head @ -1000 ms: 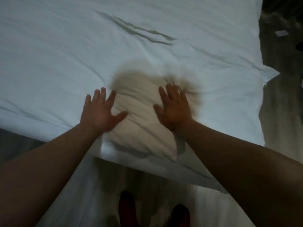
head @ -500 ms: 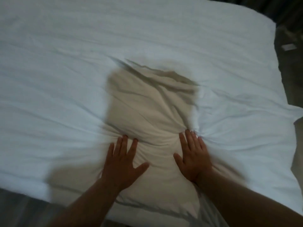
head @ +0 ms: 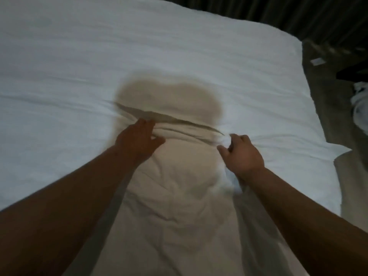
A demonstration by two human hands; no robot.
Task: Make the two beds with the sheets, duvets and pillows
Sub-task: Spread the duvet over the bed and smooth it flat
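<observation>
A white duvet (head: pixel 75 62) covers the bed and fills most of the view. Both arms reach forward over it. My left hand (head: pixel 139 139) has its fingers curled into a raised fold of the duvet near the middle. My right hand (head: pixel 242 154) pinches a bunch of the same white fabric a little to the right. A crease runs between the two hands, and my shadow darkens the cloth around them. No pillows are in view.
The bed's right edge (head: pixel 310 100) drops to a dark floor (head: pixel 330 80) with a small white scrap (head: pixel 317 61). A heap of white cloth (head: pixel 360 110) lies at the far right. A dark ribbed wall (head: pixel 278 10) runs behind the bed.
Both hands were pressing flat on the duvet; they have slid farther up the bed and now curl into the fabric, raising a fold between them.
</observation>
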